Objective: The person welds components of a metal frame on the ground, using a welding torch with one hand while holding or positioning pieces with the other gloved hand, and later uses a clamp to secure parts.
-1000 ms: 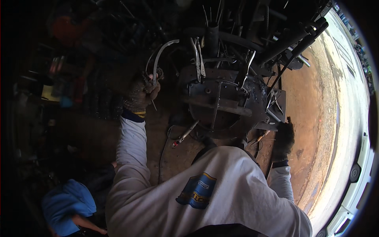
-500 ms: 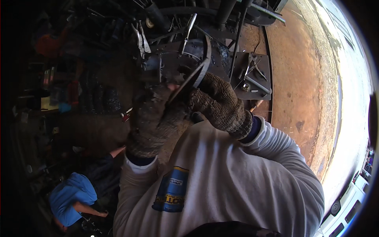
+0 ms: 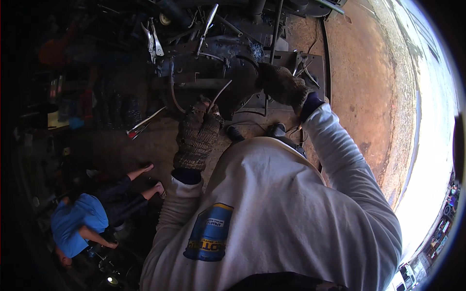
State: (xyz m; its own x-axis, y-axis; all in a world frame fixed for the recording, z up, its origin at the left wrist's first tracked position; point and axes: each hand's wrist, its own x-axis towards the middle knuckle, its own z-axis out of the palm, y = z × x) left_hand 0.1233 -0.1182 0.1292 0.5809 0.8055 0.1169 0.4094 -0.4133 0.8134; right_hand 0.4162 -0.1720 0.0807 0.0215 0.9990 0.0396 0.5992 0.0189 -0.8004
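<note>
Curved metal strip (image 3: 221, 94), narrow, one: upright at a slant in the left hand (image 3: 196, 133), over the near edge of the dark metal assembly (image 3: 188, 62). Left hand, brown knitted glove: fingers curled closed about the strip's lower end. Right hand (image 3: 285, 87), matching glove: partly bent, near the assembly's right edge; a dark curved piece (image 3: 246, 59) meets its fingertips, whether gripped cannot be told. Locking pliers (image 3: 157, 42), silver, spread, at the assembly's far left corner; long silver clamp (image 3: 208, 29), at its far edge. Dark plate (image 3: 318, 63), just beyond the right hand, bearing silver clamping pliers (image 3: 297, 62). Co-worker in blue shirt (image 3: 82, 220), bent over, well apart on the left.
</note>
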